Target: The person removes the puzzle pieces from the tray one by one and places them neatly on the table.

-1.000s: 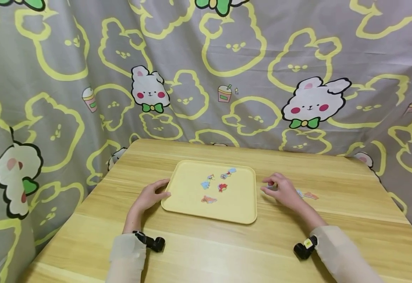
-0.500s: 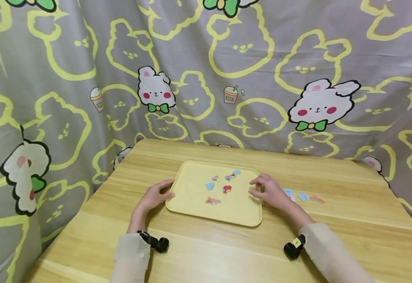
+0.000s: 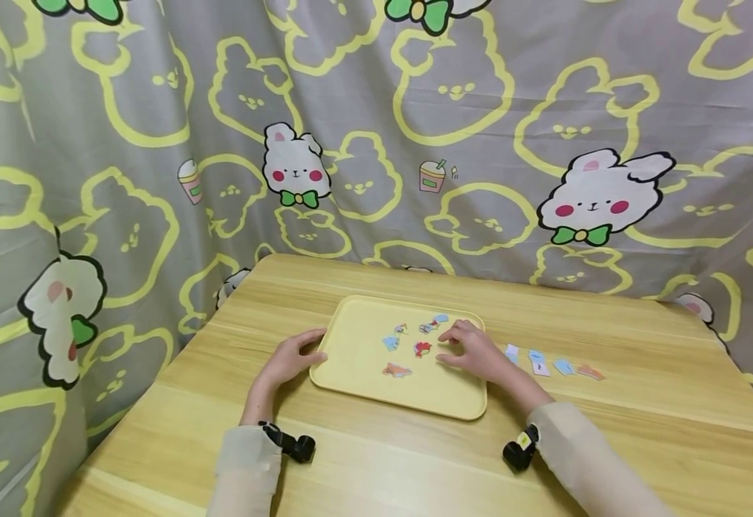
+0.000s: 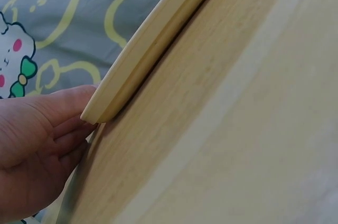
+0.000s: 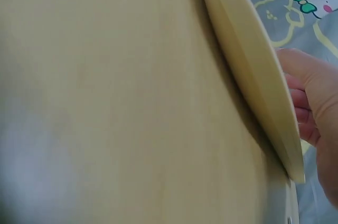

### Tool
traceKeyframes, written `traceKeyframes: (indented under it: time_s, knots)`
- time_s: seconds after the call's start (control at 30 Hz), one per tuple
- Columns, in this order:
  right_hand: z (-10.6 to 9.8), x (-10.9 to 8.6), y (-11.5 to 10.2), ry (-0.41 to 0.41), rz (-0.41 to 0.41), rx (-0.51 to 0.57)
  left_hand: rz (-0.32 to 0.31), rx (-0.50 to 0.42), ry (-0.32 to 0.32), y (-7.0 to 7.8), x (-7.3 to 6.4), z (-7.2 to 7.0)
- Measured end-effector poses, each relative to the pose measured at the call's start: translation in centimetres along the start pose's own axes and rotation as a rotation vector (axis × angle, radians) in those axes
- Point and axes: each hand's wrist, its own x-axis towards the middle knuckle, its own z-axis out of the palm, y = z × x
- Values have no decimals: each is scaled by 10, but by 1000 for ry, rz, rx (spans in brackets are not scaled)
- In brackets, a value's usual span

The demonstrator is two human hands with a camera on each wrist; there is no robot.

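Observation:
A pale yellow tray [image 3: 363, 323] lies on the wooden table. My left hand [image 3: 292, 357] holds its left edge, thumb at the rim and other fingers tucked low beside it, as the left wrist view shows. Bent fingers of my right hand [image 3: 476, 350] hover above the tray's right part, thumb and forefinger apart; I cannot tell whether a cutout is between them. Just left of the fingertips lies a red cutout [image 3: 422, 349]. Around it on the tray are an orange cutout [image 3: 397, 370], a light blue one [image 3: 391, 343] and joined blue-and-red ones [image 3: 433, 324].
Right of the tray, a row of small cutouts lies on the table [image 3: 376, 459], among them a blue one [image 3: 564, 367] and an orange one [image 3: 591, 372]. A grey curtain [image 3: 363, 93] with rabbit prints hangs behind the table and along its left side.
My right hand has moved left from the cutouts on the table to above the tray, uncovering more of that row. The left hand stays at the tray's edge. The head view has shifted slightly.

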Motion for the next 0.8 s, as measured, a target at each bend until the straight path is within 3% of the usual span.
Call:
traceKeyframes:
  time_s: [0.2,0.8]
  knots:
    - [8,7,-3,-51,11,2,-10,-12,-3,1,-1,2]
    - [17,23,-10,-103,4,-40,-39,-43,3,3,-2,2]
